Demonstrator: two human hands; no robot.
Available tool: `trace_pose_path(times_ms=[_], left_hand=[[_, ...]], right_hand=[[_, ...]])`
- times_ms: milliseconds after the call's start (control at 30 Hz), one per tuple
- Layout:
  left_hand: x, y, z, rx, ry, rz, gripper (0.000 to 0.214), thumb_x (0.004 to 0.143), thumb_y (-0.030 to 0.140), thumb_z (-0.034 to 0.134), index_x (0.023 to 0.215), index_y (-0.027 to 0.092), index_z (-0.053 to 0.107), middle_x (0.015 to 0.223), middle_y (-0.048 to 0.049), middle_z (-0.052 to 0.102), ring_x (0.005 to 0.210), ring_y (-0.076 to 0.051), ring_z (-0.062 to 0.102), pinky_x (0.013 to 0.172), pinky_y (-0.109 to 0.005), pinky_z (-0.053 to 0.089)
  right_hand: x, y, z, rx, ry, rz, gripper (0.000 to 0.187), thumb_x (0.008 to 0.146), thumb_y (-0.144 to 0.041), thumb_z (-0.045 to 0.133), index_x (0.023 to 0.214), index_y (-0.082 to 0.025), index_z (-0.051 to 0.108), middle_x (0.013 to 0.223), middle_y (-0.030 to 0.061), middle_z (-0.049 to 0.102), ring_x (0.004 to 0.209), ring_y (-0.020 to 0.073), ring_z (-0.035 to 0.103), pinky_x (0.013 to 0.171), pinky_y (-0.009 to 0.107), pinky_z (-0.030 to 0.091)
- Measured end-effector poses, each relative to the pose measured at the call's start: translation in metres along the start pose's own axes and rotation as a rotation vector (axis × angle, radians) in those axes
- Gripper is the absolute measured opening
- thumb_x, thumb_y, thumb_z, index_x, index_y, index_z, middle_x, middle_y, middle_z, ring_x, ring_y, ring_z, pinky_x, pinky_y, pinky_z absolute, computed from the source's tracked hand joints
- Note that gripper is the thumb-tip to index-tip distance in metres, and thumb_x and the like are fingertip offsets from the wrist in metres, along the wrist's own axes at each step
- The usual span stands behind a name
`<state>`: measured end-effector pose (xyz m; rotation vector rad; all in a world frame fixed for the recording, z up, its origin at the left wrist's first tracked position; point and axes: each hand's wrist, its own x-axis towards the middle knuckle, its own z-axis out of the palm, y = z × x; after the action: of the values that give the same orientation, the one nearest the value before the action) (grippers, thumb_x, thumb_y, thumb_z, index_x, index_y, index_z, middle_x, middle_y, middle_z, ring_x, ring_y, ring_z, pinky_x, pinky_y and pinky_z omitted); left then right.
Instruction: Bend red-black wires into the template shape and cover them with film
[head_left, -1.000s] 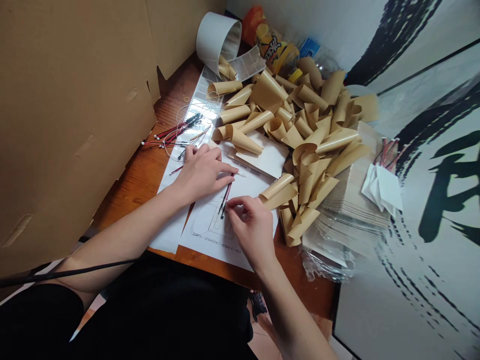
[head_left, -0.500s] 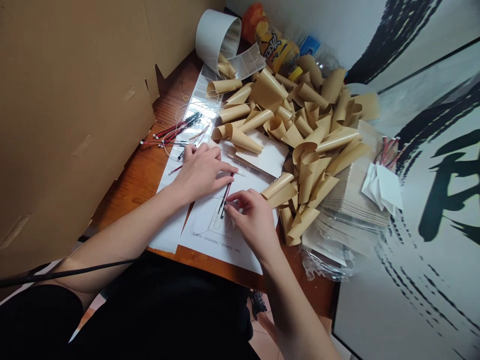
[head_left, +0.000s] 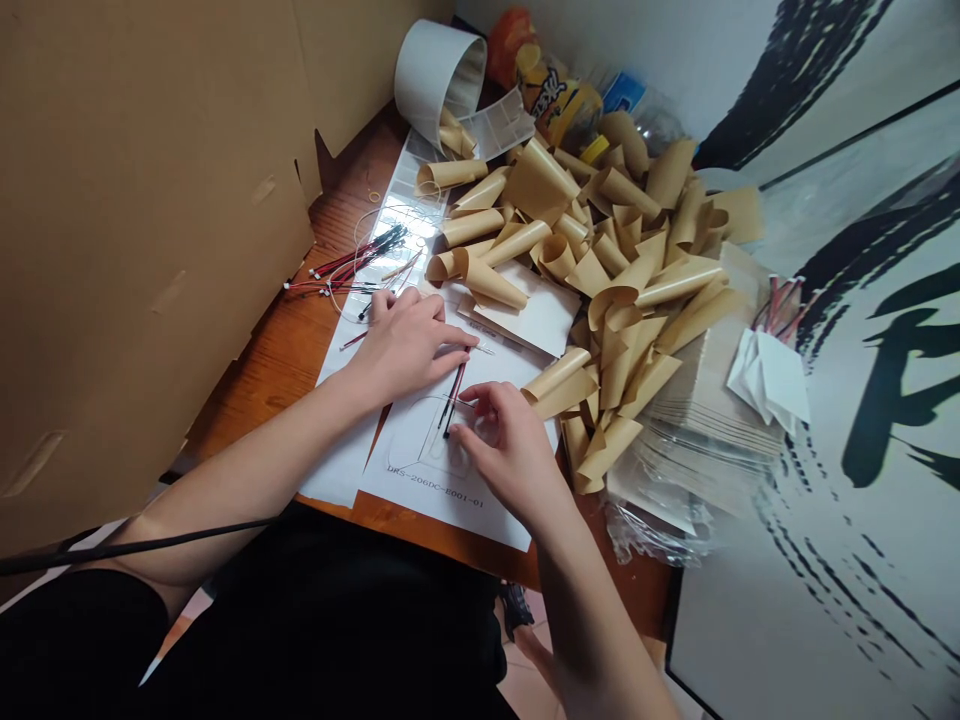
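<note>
The left hand pinches the upper end of a red-and-black wire lead on a printed sheet, black tips toward seven o'clock, axis one-to-seven, beside the right hand, thumb and forefinger slightly parted, while a folded paper packet at three holds red wires and a label roll at twelve encloses curled brown paper.

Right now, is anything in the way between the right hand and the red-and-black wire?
Nothing visible: the right hand has its fingertips right beside the red-and-black wire. The left hand is at the wire's far end; the nearest brown paper roll lies off to the side.
</note>
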<state>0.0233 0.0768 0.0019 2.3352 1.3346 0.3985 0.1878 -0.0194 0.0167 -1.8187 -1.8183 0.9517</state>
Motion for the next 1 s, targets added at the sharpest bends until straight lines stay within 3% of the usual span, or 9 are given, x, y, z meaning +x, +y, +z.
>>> trace_pose_path(times_ms=[233,400,533,633,733,833,1000], left_hand=[[0.0,-0.001,0.001,0.001,0.009,0.004,0.023,0.092,0.045,0.064,0.11,0.042,0.077,0.096,-0.0046,0.059,0.101,-0.027,0.046,0.091,-0.045,0.026],[0.001,0.0,0.001,-0.001,0.011,-0.009,0.022,0.092,0.044,0.065,0.109,0.041,0.077,0.098,-0.0049,0.059,0.101,-0.026,0.046,0.093,-0.046,0.025],[0.001,-0.001,0.0,0.005,0.007,-0.002,0.022,0.092,0.044,0.065,0.11,0.042,0.077,0.095,-0.0044,0.059,0.101,-0.026,0.046,0.091,-0.045,0.025],[0.0,-0.001,0.0,0.004,0.005,0.005,0.022,0.092,0.044,0.065,0.111,0.041,0.077,0.093,-0.0041,0.059,0.101,-0.026,0.046,0.091,-0.044,0.025],[0.0,0.0,0.0,0.007,0.001,-0.002,0.023,0.092,0.043,0.064,0.111,0.04,0.077,0.093,-0.0044,0.059,0.101,-0.026,0.046,0.09,-0.044,0.025],[0.001,0.0,0.0,0.009,-0.001,-0.01,0.022,0.093,0.043,0.063,0.11,0.041,0.077,0.094,-0.0048,0.059,0.102,-0.027,0.046,0.089,-0.044,0.025],[0.001,-0.001,0.001,0.019,-0.001,-0.004,0.023,0.093,0.043,0.062,0.111,0.042,0.076,0.098,-0.0049,0.059,0.102,-0.027,0.046,0.088,-0.044,0.025]], right_hand=[[-0.002,-0.006,0.004,-0.255,0.031,0.061,0.02,0.075,-0.02,0.068,0.083,-0.024,0.051,0.087,0.0029,0.058,0.084,0.0246,0.053,0.073,0.035,0.036],[0.003,-0.008,0.001,-0.278,-0.032,0.095,0.022,0.073,-0.018,0.069,0.08,-0.024,0.049,0.083,0.0016,0.059,0.08,0.0234,0.053,0.072,0.034,0.035],[0.003,-0.007,-0.003,-0.166,-0.1,0.014,0.015,0.079,-0.016,0.063,0.09,-0.023,0.056,0.086,0.0025,0.061,0.083,0.0231,0.056,0.074,0.035,0.039],[0.002,-0.009,-0.004,-0.072,-0.047,-0.019,0.011,0.086,-0.016,0.055,0.093,-0.022,0.062,0.084,0.0029,0.059,0.08,0.0211,0.056,0.074,0.034,0.042],[0.004,-0.01,-0.001,-0.051,0.037,-0.07,0.02,0.088,-0.013,0.053,0.099,-0.021,0.067,0.084,0.0035,0.057,0.079,0.02,0.056,0.075,0.034,0.044],[0.01,-0.01,0.005,-0.058,0.021,-0.167,0.027,0.088,-0.012,0.055,0.108,-0.022,0.07,0.089,0.0051,0.056,0.082,0.0204,0.056,0.077,0.034,0.046],[0.018,-0.007,0.012,-0.12,0.025,-0.238,0.016,0.088,-0.013,0.056,0.085,-0.02,0.071,0.084,0.004,0.051,0.073,0.0182,0.051,0.068,0.031,0.042]])
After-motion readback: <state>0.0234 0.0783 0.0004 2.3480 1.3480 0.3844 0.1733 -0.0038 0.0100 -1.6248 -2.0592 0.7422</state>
